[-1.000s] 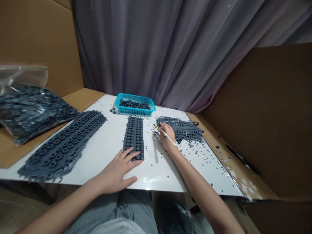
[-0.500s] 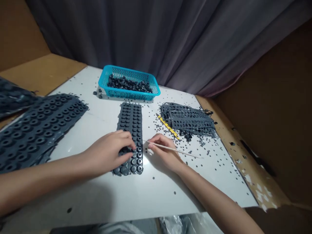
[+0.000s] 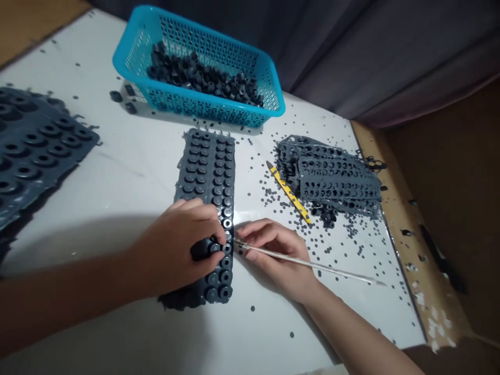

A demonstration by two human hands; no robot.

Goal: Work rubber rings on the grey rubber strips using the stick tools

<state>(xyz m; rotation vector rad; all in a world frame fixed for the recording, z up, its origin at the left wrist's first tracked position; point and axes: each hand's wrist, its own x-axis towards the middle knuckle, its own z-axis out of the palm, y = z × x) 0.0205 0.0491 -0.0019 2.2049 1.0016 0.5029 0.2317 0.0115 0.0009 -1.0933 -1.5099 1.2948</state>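
A dark grey moulded rubber sheet with rows of round raised studs lies lengthwise in front of me. My left hand rests over its lower half, with thumb and index fingertip closed around a stud near the right edge. In my right hand, a thin silvery rod with a slender tip is pinched between thumb and fingers. Its tip points left and reaches the sheet's right edge, close to my left fingertips. Whether the tip touches a stud cannot be made out.
A blue perforated basket holds many small black rubber parts. To the right lie stacked sheets full of holes and a yellow pointed tool. Larger studded sheets are at left. Tiny dark discs litter the white table.
My view has moved closer and tilted down, so the basket and sheets look larger. Both hands stay at the sheet's right edge, with the rod still in my right hand.
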